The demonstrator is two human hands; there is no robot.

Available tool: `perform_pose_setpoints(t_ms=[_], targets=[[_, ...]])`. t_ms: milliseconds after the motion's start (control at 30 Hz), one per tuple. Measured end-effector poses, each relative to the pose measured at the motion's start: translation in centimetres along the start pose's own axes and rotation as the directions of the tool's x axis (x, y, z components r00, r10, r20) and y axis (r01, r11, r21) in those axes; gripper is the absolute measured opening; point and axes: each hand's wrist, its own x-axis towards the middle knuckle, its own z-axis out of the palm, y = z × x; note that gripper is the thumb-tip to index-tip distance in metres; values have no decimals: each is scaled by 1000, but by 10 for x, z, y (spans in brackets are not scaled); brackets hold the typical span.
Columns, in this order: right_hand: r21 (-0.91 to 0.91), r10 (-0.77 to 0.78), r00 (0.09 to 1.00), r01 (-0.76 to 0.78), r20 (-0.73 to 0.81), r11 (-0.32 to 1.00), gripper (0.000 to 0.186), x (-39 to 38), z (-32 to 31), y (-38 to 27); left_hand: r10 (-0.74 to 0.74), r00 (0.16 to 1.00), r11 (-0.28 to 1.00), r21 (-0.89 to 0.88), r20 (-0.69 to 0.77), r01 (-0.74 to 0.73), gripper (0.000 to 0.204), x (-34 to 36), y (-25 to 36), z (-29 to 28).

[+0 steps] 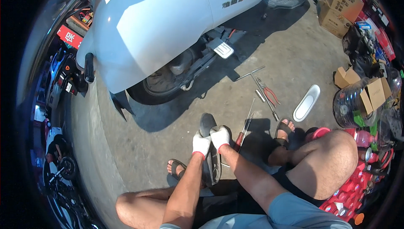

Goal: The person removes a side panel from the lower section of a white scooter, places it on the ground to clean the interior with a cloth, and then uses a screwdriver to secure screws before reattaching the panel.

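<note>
— Where am I in this?

— Mid-job on the tyre (209, 145), low centre of the frame, standing on edge on the floor (139, 145) between my feet. Both gloved hands are on its top: left hand (201, 143) and right hand (220, 137) side by side, fingers curled over the rubber, gripping it.

— And next?

— I judge it needs a tool. The screwdriver (244, 130) lies just right of my right hand; pliers (269, 94) and T-wrench (254, 79) lie further up, below the scooter (160, 23). One hand must keep hold while the other reaches.
</note>
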Motion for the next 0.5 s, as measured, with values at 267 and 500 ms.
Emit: perform_pose_setpoints(t_ms=[267, 500], targets=[[64, -1, 1000, 0, 12, 998, 20, 11, 13, 28, 28, 999, 997, -64, -36, -31, 38, -2, -6, 7], [-125, -61, 987, 42, -148, 991, 27, 50, -19, 55, -74, 997, 996, -37, 31, 75, 46, -3, 37, 14]])
